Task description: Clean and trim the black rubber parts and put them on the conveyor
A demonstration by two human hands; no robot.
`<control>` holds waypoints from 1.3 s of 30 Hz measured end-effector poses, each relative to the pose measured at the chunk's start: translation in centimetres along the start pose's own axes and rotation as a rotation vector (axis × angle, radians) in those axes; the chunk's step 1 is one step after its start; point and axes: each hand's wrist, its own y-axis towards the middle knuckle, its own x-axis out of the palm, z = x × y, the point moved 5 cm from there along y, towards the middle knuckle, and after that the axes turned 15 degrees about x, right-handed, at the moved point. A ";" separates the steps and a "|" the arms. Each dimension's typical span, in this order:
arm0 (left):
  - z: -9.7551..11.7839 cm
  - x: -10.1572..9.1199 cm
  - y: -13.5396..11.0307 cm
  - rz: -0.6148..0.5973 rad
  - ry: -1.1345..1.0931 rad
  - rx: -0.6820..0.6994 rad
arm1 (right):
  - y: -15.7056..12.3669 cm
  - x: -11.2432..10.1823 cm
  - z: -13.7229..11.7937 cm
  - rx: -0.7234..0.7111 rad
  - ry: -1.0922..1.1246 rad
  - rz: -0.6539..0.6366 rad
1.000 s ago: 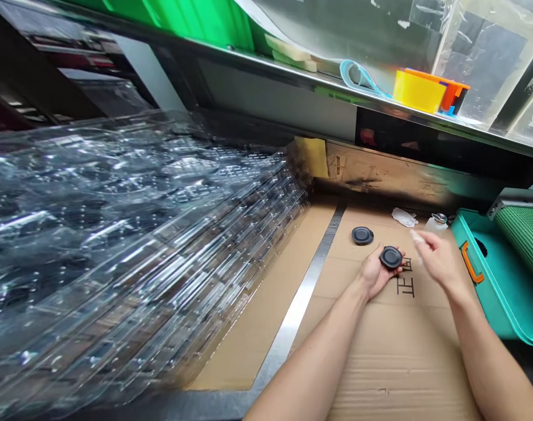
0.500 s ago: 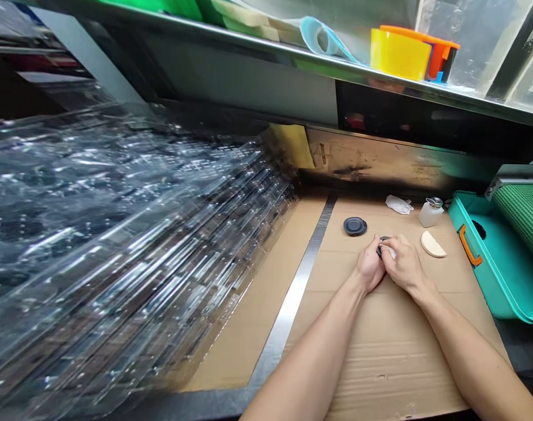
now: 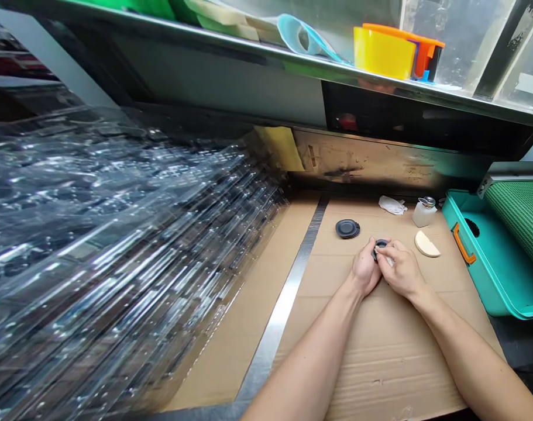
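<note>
Above the cardboard, my left hand (image 3: 365,270) is closed around a small round black part (image 3: 381,243) with a raised ring on its face. Pinched against that face is my right hand (image 3: 401,266), its fingers pressed together over a bit of white cloth (image 3: 389,261), mostly hidden by the fingers. The two hands touch each other. Just beyond my left hand lies a short stack of similar black round parts (image 3: 347,228). Right of the hands rests a cream half-round pad (image 3: 426,244).
A white pump bottle (image 3: 424,213) and a crumpled white cloth (image 3: 392,205) stand at the back. To the right are a teal bin (image 3: 489,286) and a green conveyor belt (image 3: 521,210). Clear plastic trays (image 3: 117,245) fill the left. A metal shelf (image 3: 248,48) runs overhead.
The black part has tilted so more of its face shows, and my right fingers have shifted across it. The whole view has moved slightly, sliding the scene left.
</note>
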 end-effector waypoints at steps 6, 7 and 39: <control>-0.2 0.2 0.1 -0.051 0.000 -0.004 | 0.0 -0.5 0.5 -0.056 0.007 -0.049; -0.2 0.3 0.1 -0.052 -0.007 0.009 | 0.4 -0.6 0.7 -0.043 -0.017 -0.018; -0.2 0.5 -0.2 -0.042 0.060 0.017 | 0.9 -1.4 1.3 -0.036 -0.135 -0.094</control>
